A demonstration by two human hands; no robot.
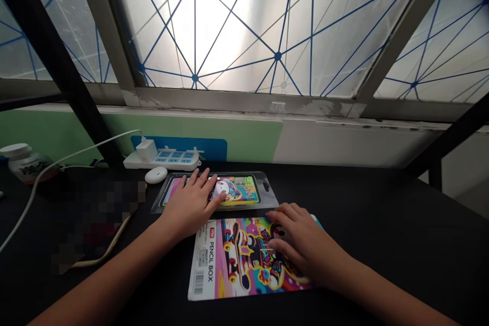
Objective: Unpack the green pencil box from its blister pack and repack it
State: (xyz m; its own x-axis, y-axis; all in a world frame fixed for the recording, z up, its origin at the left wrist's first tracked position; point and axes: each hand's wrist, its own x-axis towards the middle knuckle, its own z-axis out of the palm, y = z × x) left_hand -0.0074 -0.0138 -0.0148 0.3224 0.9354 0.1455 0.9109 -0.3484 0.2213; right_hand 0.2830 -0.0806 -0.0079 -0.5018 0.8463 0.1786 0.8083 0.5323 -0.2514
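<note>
My left hand lies flat with fingers spread on a colourful pencil box that sits in a clear plastic blister tray on the black table. My right hand rests palm down, fingers apart, on a printed card insert marked "PENCIL BOX", which lies nearer to me. Neither hand grips anything.
A white power strip with a plugged charger stands at the back by the wall, its white cable running left. A small white oval case lies beside the tray. A white-capped bottle stands far left. A tan cord crosses the table.
</note>
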